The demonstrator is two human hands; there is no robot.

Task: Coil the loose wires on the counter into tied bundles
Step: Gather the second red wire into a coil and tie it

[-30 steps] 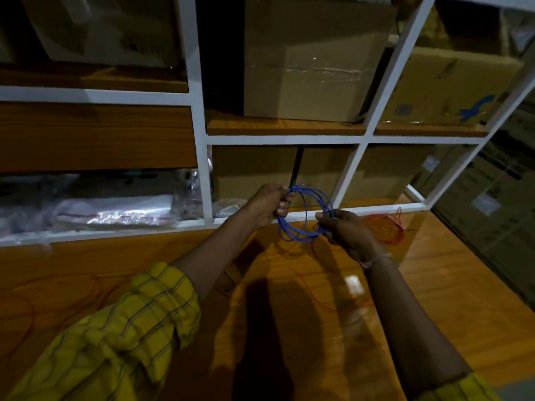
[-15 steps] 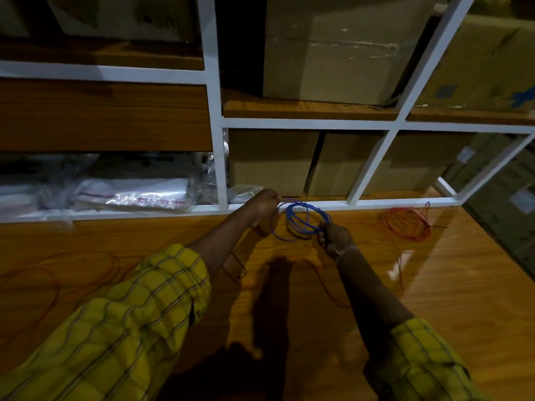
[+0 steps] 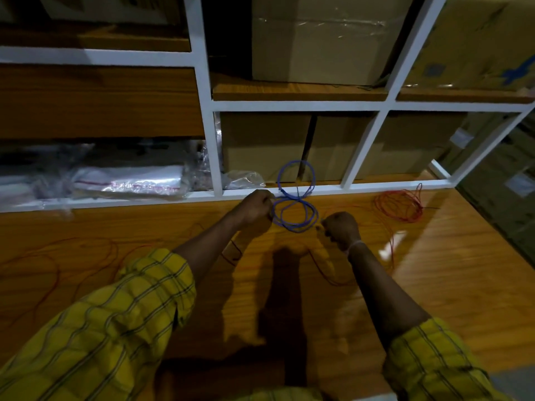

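The blue wire coil [image 3: 295, 206], round a second ago, is now cinched into a figure-eight, pinched by the left hand [image 3: 256, 205] and pulled by the fisted right hand [image 3: 341, 230], so tying is judged under way.

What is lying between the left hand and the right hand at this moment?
In the head view, the blue wire coil, twisted into a figure eight, sits between the left hand and the right hand.

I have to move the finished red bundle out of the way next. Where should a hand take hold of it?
Grip the red wire coil across its gathered strands on the near rim, probably coming from above with the right hand, which is closer. It lies flat on the counter, so pinching all the loops together should keep them from springing apart.
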